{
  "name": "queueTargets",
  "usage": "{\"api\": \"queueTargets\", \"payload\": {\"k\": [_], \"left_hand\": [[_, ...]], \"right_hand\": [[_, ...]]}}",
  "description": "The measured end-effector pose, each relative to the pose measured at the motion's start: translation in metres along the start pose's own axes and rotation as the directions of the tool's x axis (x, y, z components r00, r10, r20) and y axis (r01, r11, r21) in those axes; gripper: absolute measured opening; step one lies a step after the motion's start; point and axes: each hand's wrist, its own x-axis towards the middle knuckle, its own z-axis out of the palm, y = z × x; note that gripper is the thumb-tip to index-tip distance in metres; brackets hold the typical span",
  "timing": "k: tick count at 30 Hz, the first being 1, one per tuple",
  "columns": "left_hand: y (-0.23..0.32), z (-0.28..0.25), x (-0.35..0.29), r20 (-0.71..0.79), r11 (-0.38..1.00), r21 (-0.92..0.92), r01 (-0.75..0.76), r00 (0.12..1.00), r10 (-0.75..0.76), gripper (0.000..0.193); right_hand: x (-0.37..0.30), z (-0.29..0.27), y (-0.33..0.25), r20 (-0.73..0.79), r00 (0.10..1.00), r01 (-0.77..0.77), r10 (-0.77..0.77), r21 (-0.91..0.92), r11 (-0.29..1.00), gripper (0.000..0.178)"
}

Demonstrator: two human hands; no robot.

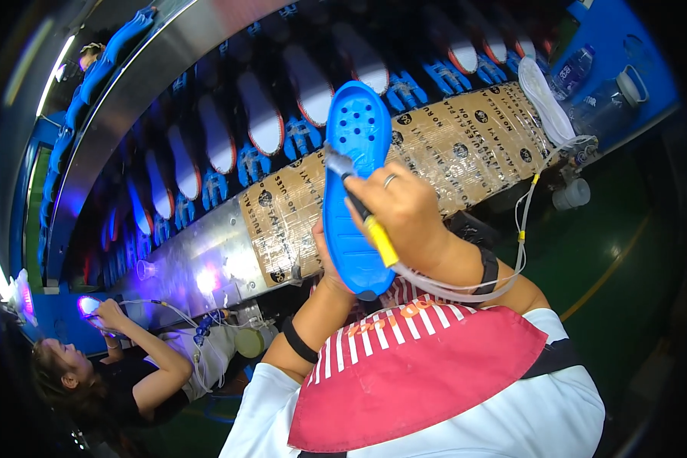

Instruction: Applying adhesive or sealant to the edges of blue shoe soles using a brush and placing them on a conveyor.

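Note:
A bright blue shoe sole stands lengthwise in front of my chest, its hollowed side with several round holes toward the top. My left hand is closed on the sole's left edge, its fingers partly hidden behind it. Across the sole, my right hand grips a brush with a black handle and a yellow collar. The grey bristles rest on the sole's left side, just below the holes. From the yellow end a clear tube loops around past my right wrist.
Beyond my hands runs a line of white-topped shoe parts and blue soles. Taped brown cardboard covers its near edge. A white sole, a bottle and a jug are at right. A co-worker sits at left.

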Motion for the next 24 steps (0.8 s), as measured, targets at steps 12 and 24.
{"api": "queueTargets", "payload": {"k": [12, 24], "left_hand": [[0.008, -0.002, 0.003, -0.103, 0.856, 0.501, -0.128, 0.973, 0.206, 0.070], [0.026, 0.010, 0.020, 0.161, 0.957, 0.267, -0.111, 0.984, 0.069, 0.092]], "right_hand": [[-0.007, 0.003, -0.005, -0.043, 0.998, 0.059, -0.052, 0.179, 0.982, 0.025], [-0.024, 0.004, -0.007, 0.095, 0.993, 0.022, -0.074, 0.465, 0.885, 0.027]]}}
